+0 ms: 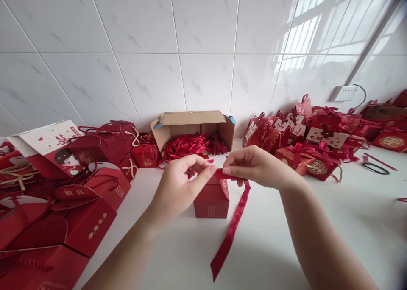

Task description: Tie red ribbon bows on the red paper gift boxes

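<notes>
Between my two hands a dark red satin ribbon [233, 222] is pinched, its long tail hanging down toward the white tabletop. My left hand [184, 182] closes thumb and finger on one part of it. A short way to the right, my right hand [257, 167] pinches another part, thumb on top. Just below and behind the hands stands a small red gift box [211, 203] with faint gold print on its front. The fingers partly hide the top of this box, so how the ribbon meets it cannot be seen.
Against the tiled wall, a cardboard box [192, 118] lies open with many red ribbons [187, 146] inside. Several red gift boxes [85, 222] crowd the left side. More boxes with bows [321, 163] stand at right, near a black ring [375, 168] and a white power strip [345, 93].
</notes>
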`<act>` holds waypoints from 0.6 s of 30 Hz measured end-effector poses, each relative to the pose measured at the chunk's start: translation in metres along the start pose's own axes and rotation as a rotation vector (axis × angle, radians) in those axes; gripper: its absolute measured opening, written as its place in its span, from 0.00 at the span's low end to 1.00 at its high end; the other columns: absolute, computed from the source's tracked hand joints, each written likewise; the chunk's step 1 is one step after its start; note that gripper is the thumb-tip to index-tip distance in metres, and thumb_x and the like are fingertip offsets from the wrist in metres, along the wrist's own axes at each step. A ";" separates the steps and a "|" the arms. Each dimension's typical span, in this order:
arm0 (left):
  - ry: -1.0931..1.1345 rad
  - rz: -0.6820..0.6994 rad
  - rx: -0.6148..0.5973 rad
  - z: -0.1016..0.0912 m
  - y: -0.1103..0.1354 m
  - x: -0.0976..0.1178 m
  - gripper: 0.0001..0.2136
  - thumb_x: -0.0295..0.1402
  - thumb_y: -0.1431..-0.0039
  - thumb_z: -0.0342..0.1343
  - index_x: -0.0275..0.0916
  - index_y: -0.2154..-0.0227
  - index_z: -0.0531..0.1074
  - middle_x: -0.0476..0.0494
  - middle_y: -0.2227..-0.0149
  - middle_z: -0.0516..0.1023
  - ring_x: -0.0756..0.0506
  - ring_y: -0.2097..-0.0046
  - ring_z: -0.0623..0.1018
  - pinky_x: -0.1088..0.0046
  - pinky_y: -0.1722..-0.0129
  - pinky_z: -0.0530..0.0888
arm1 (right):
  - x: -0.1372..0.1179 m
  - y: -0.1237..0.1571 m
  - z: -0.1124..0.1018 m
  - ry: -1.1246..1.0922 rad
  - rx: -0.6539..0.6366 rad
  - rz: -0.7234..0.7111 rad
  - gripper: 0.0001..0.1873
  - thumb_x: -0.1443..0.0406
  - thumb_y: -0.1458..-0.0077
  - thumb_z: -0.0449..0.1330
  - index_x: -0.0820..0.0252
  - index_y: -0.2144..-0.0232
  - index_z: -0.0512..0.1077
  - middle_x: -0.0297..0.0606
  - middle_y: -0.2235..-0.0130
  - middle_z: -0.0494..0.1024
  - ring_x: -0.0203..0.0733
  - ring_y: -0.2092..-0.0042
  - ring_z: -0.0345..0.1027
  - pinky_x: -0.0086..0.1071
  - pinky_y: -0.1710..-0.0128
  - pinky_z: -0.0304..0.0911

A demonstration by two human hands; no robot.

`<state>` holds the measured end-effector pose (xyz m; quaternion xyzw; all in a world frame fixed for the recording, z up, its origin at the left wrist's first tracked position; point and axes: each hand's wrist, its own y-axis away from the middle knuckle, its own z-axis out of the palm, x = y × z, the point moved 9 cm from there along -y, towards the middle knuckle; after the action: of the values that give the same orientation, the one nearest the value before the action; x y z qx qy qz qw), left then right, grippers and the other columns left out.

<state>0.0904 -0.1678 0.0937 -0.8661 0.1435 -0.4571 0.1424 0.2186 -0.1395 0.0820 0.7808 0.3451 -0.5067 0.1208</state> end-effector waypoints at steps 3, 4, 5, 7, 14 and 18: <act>-0.124 0.063 0.028 0.005 -0.005 -0.006 0.10 0.40 0.41 0.51 0.40 0.70 0.71 0.45 0.62 0.76 0.44 0.58 0.74 0.69 0.58 0.70 | 0.014 0.002 -0.011 0.101 0.029 0.085 0.14 0.55 0.47 0.58 0.61 0.74 0.72 0.33 0.78 0.70 0.33 0.77 0.64 0.25 0.80 0.57; -0.179 0.086 0.032 0.008 -0.007 -0.009 0.09 0.39 0.42 0.51 0.41 0.70 0.71 0.44 0.59 0.75 0.43 0.54 0.72 0.66 0.54 0.69 | 0.021 0.002 -0.013 0.130 0.023 0.126 0.15 0.55 0.48 0.59 0.61 0.76 0.72 0.33 0.79 0.70 0.33 0.77 0.63 0.25 0.80 0.57; -0.233 0.101 0.025 0.013 -0.008 -0.012 0.08 0.38 0.42 0.51 0.41 0.70 0.72 0.44 0.56 0.73 0.41 0.50 0.70 0.63 0.51 0.67 | 0.030 0.001 -0.015 0.151 0.008 0.168 0.16 0.54 0.49 0.59 0.61 0.78 0.71 0.33 0.79 0.70 0.33 0.78 0.63 0.26 0.80 0.56; -0.315 0.104 -0.019 0.024 -0.010 -0.022 0.07 0.35 0.43 0.52 0.42 0.68 0.73 0.43 0.52 0.71 0.39 0.45 0.65 0.58 0.46 0.64 | 0.048 -0.001 -0.018 0.173 -0.033 0.244 0.18 0.53 0.50 0.60 0.61 0.80 0.70 0.34 0.80 0.70 0.33 0.79 0.61 0.26 0.81 0.55; -0.399 0.057 -0.137 0.049 -0.011 -0.044 0.10 0.33 0.44 0.52 0.43 0.61 0.76 0.40 0.48 0.68 0.36 0.43 0.60 0.52 0.46 0.63 | 0.081 -0.015 -0.011 0.141 -0.145 0.316 0.17 0.54 0.51 0.60 0.63 0.78 0.72 0.35 0.79 0.72 0.32 0.78 0.61 0.27 0.77 0.56; -0.407 0.069 -0.123 0.051 -0.011 -0.043 0.10 0.32 0.44 0.52 0.43 0.61 0.76 0.40 0.48 0.68 0.36 0.43 0.60 0.53 0.46 0.64 | 0.080 -0.016 -0.008 0.113 -0.161 0.307 0.17 0.53 0.51 0.60 0.63 0.78 0.72 0.34 0.79 0.71 0.31 0.77 0.60 0.26 0.77 0.55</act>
<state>0.1106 -0.1351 0.0378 -0.9422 0.1689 -0.2581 0.1307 0.2337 -0.0902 0.0185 0.8392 0.2676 -0.4086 0.2392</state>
